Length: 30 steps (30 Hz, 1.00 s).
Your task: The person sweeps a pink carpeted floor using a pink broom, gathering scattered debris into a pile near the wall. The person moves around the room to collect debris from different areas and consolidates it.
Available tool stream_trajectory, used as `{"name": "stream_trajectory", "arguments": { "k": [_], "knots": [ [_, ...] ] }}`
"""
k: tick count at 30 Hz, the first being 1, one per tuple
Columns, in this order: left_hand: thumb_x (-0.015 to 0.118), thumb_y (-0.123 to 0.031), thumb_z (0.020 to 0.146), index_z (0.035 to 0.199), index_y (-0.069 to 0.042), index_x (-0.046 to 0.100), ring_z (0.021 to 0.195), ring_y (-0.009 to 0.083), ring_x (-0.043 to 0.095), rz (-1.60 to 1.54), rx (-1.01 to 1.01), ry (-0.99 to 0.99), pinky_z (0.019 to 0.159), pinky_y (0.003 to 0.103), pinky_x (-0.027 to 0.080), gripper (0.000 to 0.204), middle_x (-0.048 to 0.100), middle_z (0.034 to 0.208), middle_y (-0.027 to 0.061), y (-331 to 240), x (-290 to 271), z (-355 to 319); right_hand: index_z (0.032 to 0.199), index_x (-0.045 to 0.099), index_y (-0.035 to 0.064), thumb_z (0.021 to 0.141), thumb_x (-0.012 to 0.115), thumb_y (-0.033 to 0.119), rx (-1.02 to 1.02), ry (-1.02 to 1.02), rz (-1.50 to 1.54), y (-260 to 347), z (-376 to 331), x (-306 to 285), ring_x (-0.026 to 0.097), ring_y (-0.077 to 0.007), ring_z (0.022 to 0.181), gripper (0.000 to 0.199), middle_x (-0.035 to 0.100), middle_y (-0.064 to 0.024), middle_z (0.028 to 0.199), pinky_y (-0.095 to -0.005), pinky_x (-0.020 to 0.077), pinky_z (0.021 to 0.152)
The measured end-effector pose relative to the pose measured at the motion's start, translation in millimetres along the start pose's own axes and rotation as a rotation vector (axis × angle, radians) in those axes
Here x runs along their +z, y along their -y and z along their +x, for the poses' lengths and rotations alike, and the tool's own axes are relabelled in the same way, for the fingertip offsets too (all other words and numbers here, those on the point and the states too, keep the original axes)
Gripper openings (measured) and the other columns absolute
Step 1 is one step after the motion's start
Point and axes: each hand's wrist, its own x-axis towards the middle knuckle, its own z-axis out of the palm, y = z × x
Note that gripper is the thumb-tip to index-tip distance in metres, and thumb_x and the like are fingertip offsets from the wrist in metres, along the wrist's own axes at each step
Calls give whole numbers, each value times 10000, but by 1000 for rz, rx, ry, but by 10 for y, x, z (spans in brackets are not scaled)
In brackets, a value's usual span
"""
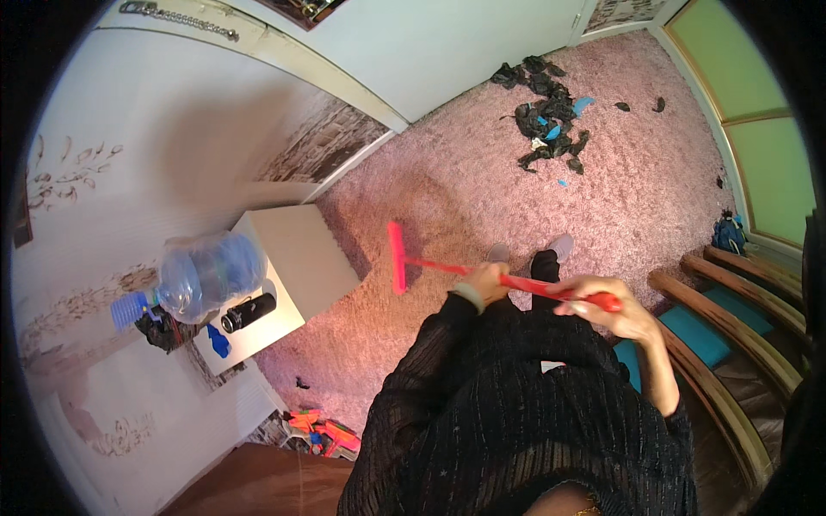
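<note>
Both of my hands are closed around the red handle of a broom point(397, 258), whose narrow pinkish-red head is over the carpet to the left, beside the white cabinet. My left hand point(488, 282), with a pale band at its wrist, grips the middle of the handle. Toward the handle's rounded end, on the right, my right hand point(609, 308) wraps round it with the thumb lying along the top. Whether the broom head touches the carpet I cannot tell. A pile of crumpled black scraps point(551, 112) with some blue bits lies farther off on the carpet.
On the white cabinet point(301, 249) are a large blue-tinted water bottle point(211, 273), a black cylinder point(249, 312) and a blue item point(218, 341). Curved wooden slats point(731, 331) stand at right. Orange toy-like pieces point(325, 433) lie at lower left. Pink carpet point(637, 206) covers the floor.
</note>
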Motion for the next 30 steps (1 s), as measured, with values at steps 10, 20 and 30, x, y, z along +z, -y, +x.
{"name": "stream_trajectory", "arguments": {
  "k": [10, 20, 30],
  "knots": [
    [598, -266, 828, 622, -14, 518, 656, 373, 546, -123, 130, -547, 580, 441, 408, 335, 548, 652, 200, 512, 432, -211, 785, 550, -10, 814, 659, 77, -250, 155, -348, -65, 299, 339, 623, -259, 868, 142, 619, -143, 1051, -347, 496, 742],
    [623, -308, 805, 705, -24, 567, 690, 382, 558, 26, -5, -419, 611, 437, 421, 306, 562, 685, 187, 891, -100, -710, 816, 547, 16, 806, 670, 78, -329, 284, -310, -262, 670, 835, 618, -240, 872, 137, 613, -133, 1050, -342, 493, 731],
    [605, -311, 790, 718, -59, 600, 785, 382, 569, 4, -30, -433, 692, 480, 438, 263, 599, 772, 184, 1494, 184, -569, 821, 576, 14, 836, 643, 120, -338, 199, -447, -434, 752, 1118, 629, -258, 834, 125, 638, -141, 1002, -337, 496, 725]
  ]
}}
